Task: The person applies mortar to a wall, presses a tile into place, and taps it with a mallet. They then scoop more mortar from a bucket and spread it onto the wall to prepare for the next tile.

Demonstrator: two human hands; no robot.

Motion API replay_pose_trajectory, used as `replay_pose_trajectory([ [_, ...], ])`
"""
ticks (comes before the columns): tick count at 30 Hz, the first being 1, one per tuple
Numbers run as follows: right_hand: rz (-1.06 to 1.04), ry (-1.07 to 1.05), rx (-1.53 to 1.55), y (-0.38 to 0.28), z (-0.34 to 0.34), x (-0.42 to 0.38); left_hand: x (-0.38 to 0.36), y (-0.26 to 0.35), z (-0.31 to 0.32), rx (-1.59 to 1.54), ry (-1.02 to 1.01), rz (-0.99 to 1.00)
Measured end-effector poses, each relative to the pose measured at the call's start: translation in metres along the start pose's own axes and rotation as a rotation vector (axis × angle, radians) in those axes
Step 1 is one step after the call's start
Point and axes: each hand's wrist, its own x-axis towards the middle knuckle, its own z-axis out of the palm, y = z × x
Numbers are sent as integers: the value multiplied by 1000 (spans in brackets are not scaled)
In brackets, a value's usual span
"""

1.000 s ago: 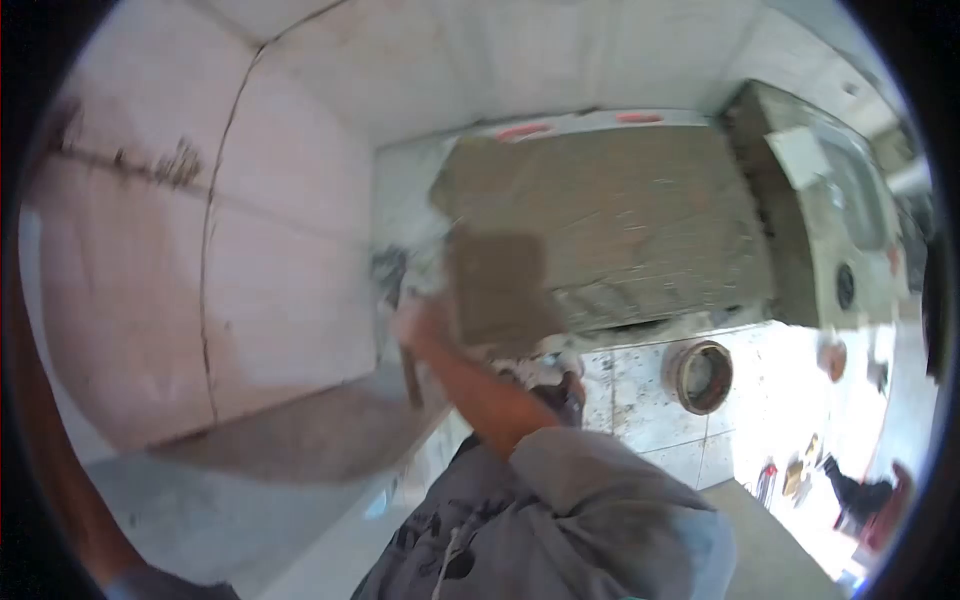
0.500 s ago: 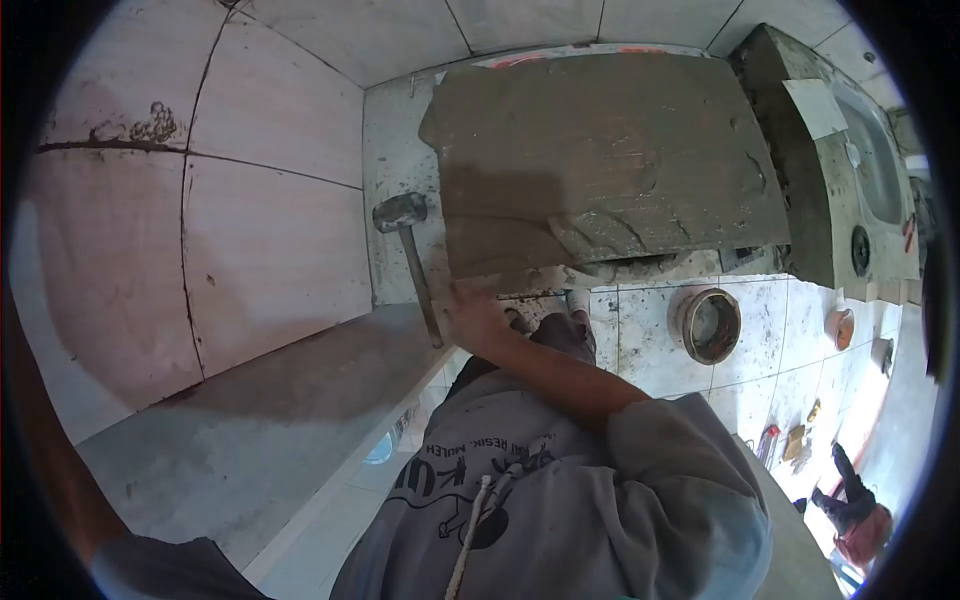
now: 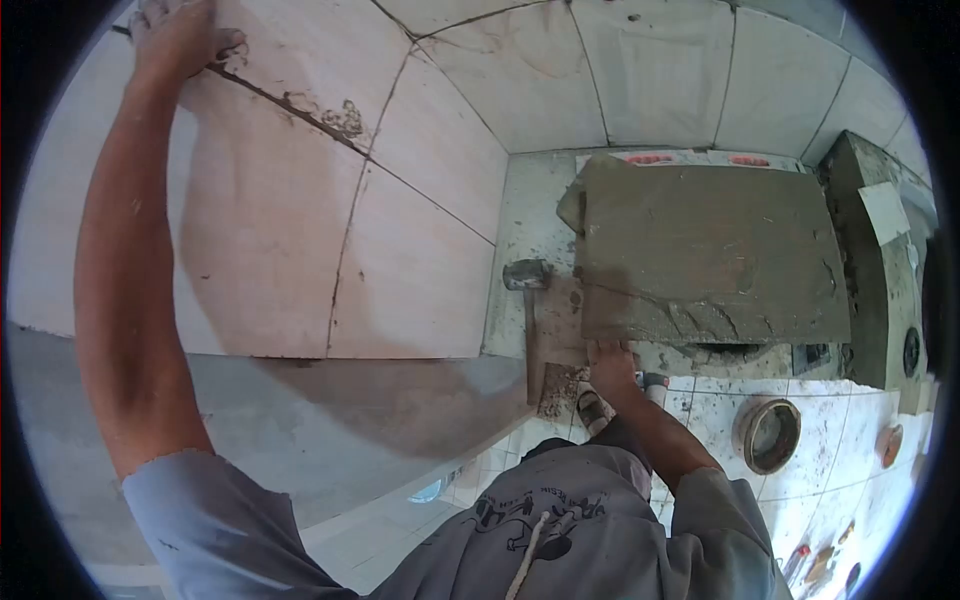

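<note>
At the upper left, my left hand point(image 3: 178, 38) lies against the pale wall tiles point(image 3: 270, 230), fingers stretched out, beside a dark joint. My right hand point(image 3: 612, 368) rests at the front left edge of the slab of wet grey mortar point(image 3: 715, 255), its fingers pointing forward and holding nothing that I can see. Just left of that hand is a mallet point(image 3: 527, 275) with a dark, dirty head. Its handle runs down to the corner of the grey ledge, and neither hand touches it.
A smooth grey ledge point(image 3: 300, 400) runs along the left wall. On the white floor tiles stands a round bucket point(image 3: 771, 437). A mortar-coated block point(image 3: 865, 300) with a white tile piece point(image 3: 885, 212) rises at the right. My foot point(image 3: 592, 405) is below the slab.
My left hand has come into view, reaching up against the wall. My right hand has moved from beside the mallet handle to the slab's edge. The view has swung left and up.
</note>
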Motion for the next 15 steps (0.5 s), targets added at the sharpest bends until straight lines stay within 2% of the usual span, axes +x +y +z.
replay_pose_trajectory([
  [7, 27, -9, 72, 9, -3, -7, 7, -5, 8, 25, -11, 80],
  [9, 109, -45, 101, 20, 3, -7, 19, -19, 18, -396, -62, 257],
  [10, 172, -103, 101, 23, 4, -12, 21, -14, 16, -328, -70, 219],
  [11, 194, -19, 152, 27, 1, -17, 21, -9, 15, -249, -81, 175],
  [12, 206, 84, 195, 30, -5, -19, 22, -7, 13, -310, -103, 121],
  [13, 213, 64, 189, 29, -15, -22, 22, -4, 11, -320, -117, 136],
  [15, 139, 320, 310, 28, -31, -25, 24, 0, 6, -211, -76, 92],
])
